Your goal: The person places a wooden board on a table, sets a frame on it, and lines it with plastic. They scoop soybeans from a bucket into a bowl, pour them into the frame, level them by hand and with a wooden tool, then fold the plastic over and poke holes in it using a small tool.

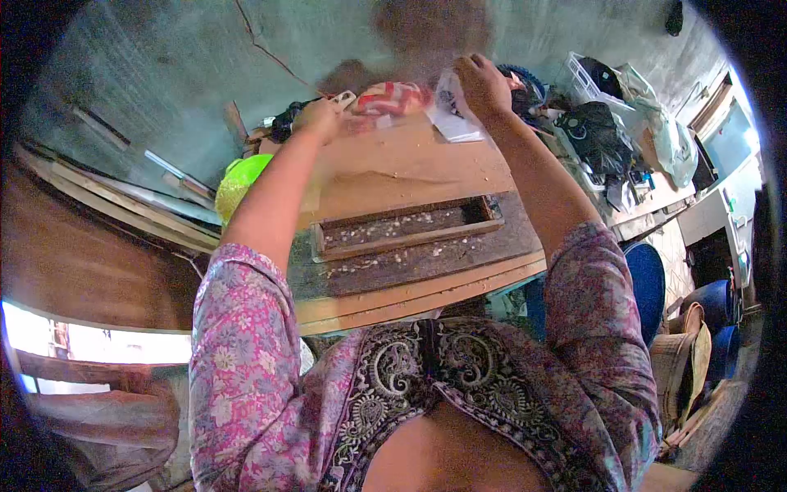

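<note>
My right hand (485, 86) is raised at the back of the table, its fingers pinched on a thin clear plastic sheet (448, 88). My left hand (321, 120), also raised and closed, is at the back left, with a small pale piece showing at its fingertips. A hazy film seems to stretch between the two hands, though its outline is faint. Below them, a shallow rectangular wooden frame (410, 239) lies on a dark board (459, 256). Small whitish bits are scattered inside the frame and along its front.
The wooden table (361, 190) carries a red-and-white cloth (393, 98) at the back and a white folded packet (456, 128). A yellow-green bag (238, 184) sits at left. Black bags (592, 135) and a white crate (586, 82) crowd the right. Blue barrels (646, 279) stand lower right.
</note>
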{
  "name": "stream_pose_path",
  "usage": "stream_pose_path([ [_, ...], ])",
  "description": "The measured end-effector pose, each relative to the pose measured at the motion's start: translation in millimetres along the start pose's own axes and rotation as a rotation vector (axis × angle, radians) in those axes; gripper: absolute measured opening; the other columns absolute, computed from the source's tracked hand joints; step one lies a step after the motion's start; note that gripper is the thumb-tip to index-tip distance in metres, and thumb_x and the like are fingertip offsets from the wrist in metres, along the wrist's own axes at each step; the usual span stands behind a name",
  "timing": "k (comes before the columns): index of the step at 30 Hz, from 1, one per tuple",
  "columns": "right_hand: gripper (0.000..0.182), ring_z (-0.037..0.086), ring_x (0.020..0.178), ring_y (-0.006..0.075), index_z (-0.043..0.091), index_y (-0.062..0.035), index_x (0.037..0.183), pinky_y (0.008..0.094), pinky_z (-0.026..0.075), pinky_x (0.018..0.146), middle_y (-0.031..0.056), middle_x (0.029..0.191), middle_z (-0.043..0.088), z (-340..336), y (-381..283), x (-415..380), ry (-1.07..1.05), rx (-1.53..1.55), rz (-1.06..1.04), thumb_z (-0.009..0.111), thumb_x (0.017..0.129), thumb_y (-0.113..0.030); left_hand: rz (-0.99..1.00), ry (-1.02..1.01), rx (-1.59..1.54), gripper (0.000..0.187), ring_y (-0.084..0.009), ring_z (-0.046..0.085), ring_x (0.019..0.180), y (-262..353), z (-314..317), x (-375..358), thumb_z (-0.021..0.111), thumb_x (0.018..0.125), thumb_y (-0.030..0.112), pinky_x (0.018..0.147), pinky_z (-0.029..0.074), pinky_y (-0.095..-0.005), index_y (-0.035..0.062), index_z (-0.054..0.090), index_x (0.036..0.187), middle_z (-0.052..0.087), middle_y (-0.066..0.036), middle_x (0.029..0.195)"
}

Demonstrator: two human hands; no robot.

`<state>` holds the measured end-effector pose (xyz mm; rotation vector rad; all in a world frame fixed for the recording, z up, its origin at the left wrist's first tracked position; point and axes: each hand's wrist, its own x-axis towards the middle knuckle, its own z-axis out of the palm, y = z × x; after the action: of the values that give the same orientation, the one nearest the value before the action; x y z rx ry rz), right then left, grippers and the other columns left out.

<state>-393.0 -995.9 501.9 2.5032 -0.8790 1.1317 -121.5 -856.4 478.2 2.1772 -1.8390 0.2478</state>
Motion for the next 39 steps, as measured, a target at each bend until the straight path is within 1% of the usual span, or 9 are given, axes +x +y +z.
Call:
stream_pose_path([
  [4,0.014,0.055,0.075,0.0303,0.053,-0.0119,0.086,0.0384,0.047,0.061,0.0102,0.082,0.052,-20.1,-22.0,9.3,0.04,-0.061,-0.074,0.046,0.075,-0.018,-0.124,-0.259,-0.244,0.029,-0.0312,0.057,0.072,9.7,10.5,-1.7,0.053,0.073,0.031,0.066,0.045,-0.0394,0.0041,0.059,0.082,0.059,-0.018,0.08],
  [6,0.014,0.056,0.073,0.0303,0.053,-0.0131,0.086,0.0382,0.047,0.059,0.0094,0.083,0.052,-24.9,-43.7,11.0,-0.023,-0.019,-0.158,0.046,0.076,-0.019,0.316,0.501,0.01,0.029,-0.0335,0.055,0.081,28.6,37.4,-2.0,0.053,0.071,0.026,0.073,0.044,-0.0397,0.0035,0.056,0.09,0.056,-0.021,0.091],
  [13,0.022,0.057,0.068,0.0307,0.054,-0.014,0.091,0.0417,0.046,0.059,0.0121,0.076,0.057,-30.8,-33.5,11.2,0.032,0.108,-0.281,0.049,0.078,-0.031,0.118,0.165,-0.34,0.017,-0.0327,0.054,0.082,58.4,27.6,-29.1,0.046,0.074,0.015,0.072,0.043,-0.0411,0.0086,0.056,0.086,0.056,-0.017,0.088],
  [18,0.016,0.053,0.083,0.0238,0.057,-0.0152,0.088,0.034,0.044,0.071,0.0061,0.084,0.053,-67.9,-11.2,-48.5,0.131,-0.18,-0.468,0.05,0.077,-0.023,0.261,0.499,-0.046,0.009,-0.0303,0.055,0.073,21.2,-7.0,-62.4,0.049,0.077,0.014,0.063,0.045,-0.0401,0.0057,0.052,0.078,0.054,-0.013,0.084],
  [21,0.014,0.052,0.083,0.0241,0.058,-0.0137,0.086,0.0352,0.042,0.072,0.0061,0.083,0.054,-67.3,-10.6,-111.2,-0.121,-0.033,-0.039,0.051,0.075,-0.019,0.454,0.667,-0.026,0.006,-0.0297,0.054,0.072,41.3,-25.2,-119.4,0.051,0.076,0.01,0.061,0.045,-0.0393,0.0049,0.049,0.078,0.052,-0.012,0.08],
  [25,0.016,0.049,0.088,0.026,0.059,-0.0121,0.084,0.0381,0.038,0.078,0.0059,0.086,0.054,-50.9,-0.3,-208.5,-0.162,0.102,-0.077,0.055,0.069,-0.017,0.382,0.167,0.043,0.007,-0.0273,0.053,0.075,39.6,26.7,-204.4,0.048,0.077,0.012,0.063,0.044,-0.0378,0.0065,0.049,0.081,0.053,-0.009,0.081],
  [34,0.016,0.049,0.092,0.0284,0.059,-0.0084,0.081,0.0417,0.035,0.082,0.0087,0.096,0.052,-36.4,-14.0,-236.2,-0.596,0.092,0.03,0.055,0.066,-0.007,0.282,0.109,-0.032,0.011,-0.0247,0.053,0.08,47.1,77.8,-250.0,0.05,0.074,0.013,0.07,0.043,-0.0353,0.0093,0.051,0.084,0.053,-0.006,0.087],
  [36,0.023,0.049,0.096,0.0302,0.06,-0.0098,0.088,0.0423,0.034,0.085,0.0091,0.106,0.051,-40.9,-25.1,-191.0,-1.076,-0.048,0.172,0.058,0.065,-0.01,0.042,-0.021,-0.244,0.012,-0.0259,0.051,0.087,48.0,79.3,-246.9,0.053,0.073,0.014,0.074,0.042,-0.0366,0.0085,0.052,0.084,0.052,-0.007,0.095],
  [39,0.026,0.048,0.098,0.0319,0.06,-0.0105,0.091,0.0431,0.034,0.086,0.0091,0.111,0.049,-9.7,1.6,-184.2,-0.985,0.295,0.09,0.058,0.065,-0.012,0.123,-0.019,-0.19,0.025,-0.0288,0.045,0.101,45.3,73.4,-245.4,0.056,0.073,0.021,0.085,0.036,-0.0396,0.0084,0.051,0.094,0.047,-0.009,0.109],
])
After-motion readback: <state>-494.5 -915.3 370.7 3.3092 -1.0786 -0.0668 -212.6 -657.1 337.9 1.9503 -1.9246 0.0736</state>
